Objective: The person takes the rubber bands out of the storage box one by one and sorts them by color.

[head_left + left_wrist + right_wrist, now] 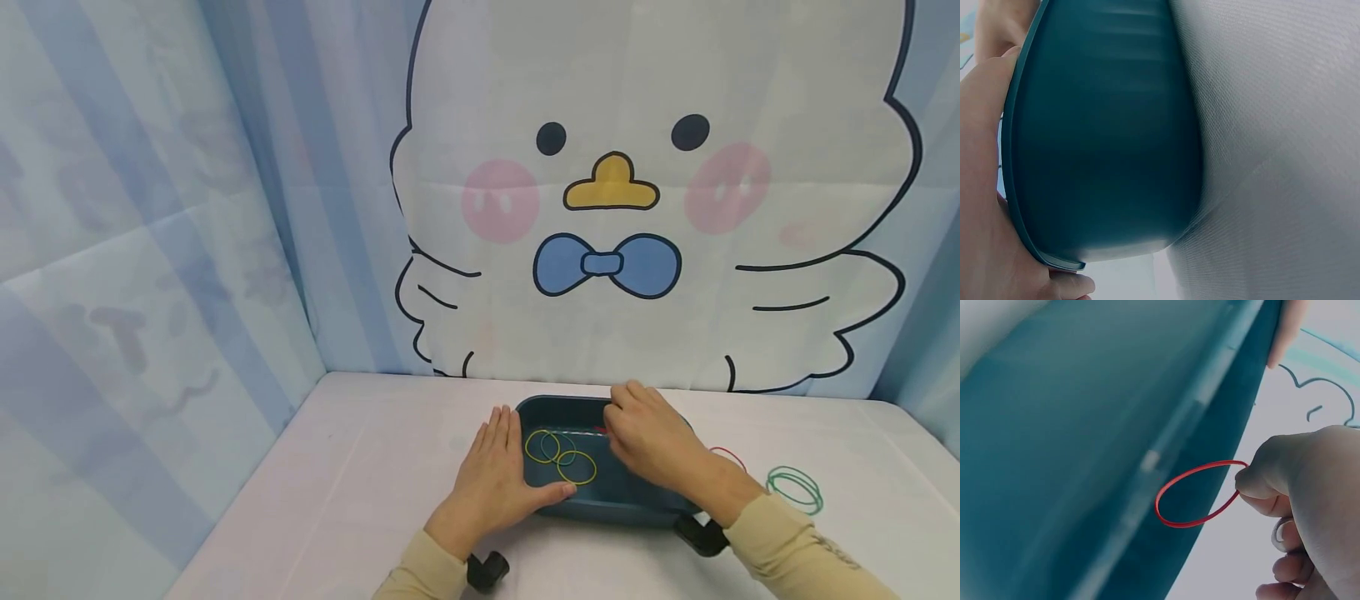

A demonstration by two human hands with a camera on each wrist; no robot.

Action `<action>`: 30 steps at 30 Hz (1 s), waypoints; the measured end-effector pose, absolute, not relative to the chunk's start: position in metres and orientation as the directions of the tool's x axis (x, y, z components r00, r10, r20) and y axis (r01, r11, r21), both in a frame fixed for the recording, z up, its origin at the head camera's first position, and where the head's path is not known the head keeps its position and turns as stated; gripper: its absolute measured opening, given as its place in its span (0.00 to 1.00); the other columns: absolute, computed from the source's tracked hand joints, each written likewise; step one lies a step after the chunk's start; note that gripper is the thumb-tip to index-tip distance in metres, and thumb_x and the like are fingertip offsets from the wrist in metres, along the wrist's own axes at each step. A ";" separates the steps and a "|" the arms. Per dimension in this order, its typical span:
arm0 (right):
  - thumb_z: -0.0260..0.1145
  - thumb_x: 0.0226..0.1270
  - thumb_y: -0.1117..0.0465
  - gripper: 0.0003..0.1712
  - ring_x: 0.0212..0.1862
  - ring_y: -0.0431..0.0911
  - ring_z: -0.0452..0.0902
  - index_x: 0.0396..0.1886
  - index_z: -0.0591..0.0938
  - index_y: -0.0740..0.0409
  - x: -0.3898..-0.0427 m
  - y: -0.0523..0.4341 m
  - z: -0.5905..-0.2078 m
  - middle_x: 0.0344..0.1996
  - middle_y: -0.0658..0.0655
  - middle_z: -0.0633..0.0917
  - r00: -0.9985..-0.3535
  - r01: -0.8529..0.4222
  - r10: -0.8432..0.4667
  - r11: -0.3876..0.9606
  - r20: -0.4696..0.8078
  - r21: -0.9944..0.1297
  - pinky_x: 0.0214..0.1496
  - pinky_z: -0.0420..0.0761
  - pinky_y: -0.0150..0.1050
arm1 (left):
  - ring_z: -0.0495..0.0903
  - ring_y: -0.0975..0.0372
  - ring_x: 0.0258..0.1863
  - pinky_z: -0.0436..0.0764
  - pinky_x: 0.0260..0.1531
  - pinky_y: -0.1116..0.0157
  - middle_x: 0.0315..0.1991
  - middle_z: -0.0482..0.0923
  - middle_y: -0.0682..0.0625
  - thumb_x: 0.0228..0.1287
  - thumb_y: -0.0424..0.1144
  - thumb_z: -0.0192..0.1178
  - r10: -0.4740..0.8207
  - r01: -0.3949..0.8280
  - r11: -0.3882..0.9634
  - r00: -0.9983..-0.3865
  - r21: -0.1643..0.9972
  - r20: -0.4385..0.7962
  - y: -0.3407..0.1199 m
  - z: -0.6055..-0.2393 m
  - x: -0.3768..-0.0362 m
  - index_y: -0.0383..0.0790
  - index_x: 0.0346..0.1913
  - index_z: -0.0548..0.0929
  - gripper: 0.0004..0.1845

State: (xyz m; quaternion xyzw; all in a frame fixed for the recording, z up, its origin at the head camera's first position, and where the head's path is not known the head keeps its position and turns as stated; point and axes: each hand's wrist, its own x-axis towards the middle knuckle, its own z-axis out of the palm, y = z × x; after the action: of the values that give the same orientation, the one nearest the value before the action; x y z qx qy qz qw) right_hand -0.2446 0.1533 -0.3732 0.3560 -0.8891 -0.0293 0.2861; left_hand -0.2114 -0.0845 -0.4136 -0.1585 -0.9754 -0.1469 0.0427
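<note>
A dark teal plastic tray [600, 512] sits on the table with two yellow rubber bands [577, 452] and a green one lying inside at the left. My left hand [495, 475] rests against the tray's left end, fingers straight, its thumb over the near rim. Above the tray's far right part, my right hand [648, 437] pinches a red rubber band [1179, 525] between thumb and forefinger. The right wrist view shows that band hanging as a loop; in the head view the hand hides most of it.
On the table right of the tray lie several green rubber bands [821, 497] and a red band [731, 452], partly hidden by my right forearm. A curtain with a cartoon bird [600, 333] hangs behind the table. Black wrist devices [487, 572] show below both hands.
</note>
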 end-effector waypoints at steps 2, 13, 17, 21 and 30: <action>0.74 0.45 0.65 0.14 0.30 0.45 0.62 0.17 0.74 0.52 -0.245 0.156 -0.372 0.22 0.48 0.68 -0.585 -0.613 -0.643 0.750 0.495 0.250 0.31 0.65 0.39 | 0.46 0.49 0.80 0.53 0.78 0.51 0.79 0.48 0.35 0.50 0.85 0.45 0.297 0.322 0.907 -0.946 0.270 0.132 -0.084 -0.413 -0.211 0.30 0.78 0.49 0.68; 0.73 0.47 0.67 0.12 0.28 0.44 0.60 0.18 0.77 0.52 -0.238 0.169 -0.367 0.21 0.48 0.68 -0.593 -0.605 -0.627 0.761 0.505 0.235 0.29 0.62 0.37 | 0.44 0.49 0.80 0.52 0.78 0.51 0.80 0.46 0.37 0.50 0.85 0.46 0.296 0.314 0.905 -0.949 0.288 0.107 -0.084 -0.412 -0.211 0.31 0.78 0.48 0.68; 0.74 0.47 0.66 0.12 0.28 0.44 0.60 0.19 0.77 0.52 -0.236 0.175 -0.365 0.22 0.48 0.68 -0.610 -0.594 -0.622 0.769 0.492 0.236 0.30 0.64 0.38 | 0.44 0.50 0.80 0.51 0.78 0.52 0.80 0.45 0.37 0.50 0.84 0.46 0.293 0.310 0.903 -0.951 0.297 0.103 -0.084 -0.412 -0.211 0.31 0.78 0.47 0.68; 0.74 0.48 0.65 0.11 0.29 0.45 0.61 0.20 0.78 0.53 -0.235 0.181 -0.362 0.22 0.48 0.68 -0.638 -0.574 -0.606 0.786 0.475 0.230 0.30 0.65 0.39 | 0.44 0.49 0.80 0.51 0.78 0.51 0.80 0.45 0.37 0.51 0.84 0.46 0.294 0.313 0.904 -0.950 0.292 0.109 -0.084 -0.412 -0.210 0.31 0.78 0.48 0.68; 0.73 0.47 0.66 0.09 0.30 0.45 0.62 0.21 0.80 0.55 -0.233 0.193 -0.357 0.23 0.49 0.70 -0.659 -0.548 -0.578 0.807 0.482 0.218 0.30 0.64 0.38 | 0.44 0.50 0.80 0.51 0.78 0.52 0.80 0.45 0.38 0.51 0.84 0.46 0.293 0.311 0.908 -0.950 0.279 0.107 -0.084 -0.414 -0.211 0.31 0.78 0.48 0.68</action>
State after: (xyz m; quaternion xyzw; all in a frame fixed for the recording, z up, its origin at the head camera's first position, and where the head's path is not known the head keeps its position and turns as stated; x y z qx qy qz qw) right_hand -0.2326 0.1926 -0.3575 0.3093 -0.9103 -0.0270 0.2739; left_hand -0.2106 -0.0838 -0.4135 -0.1546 -0.9763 -0.1479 0.0315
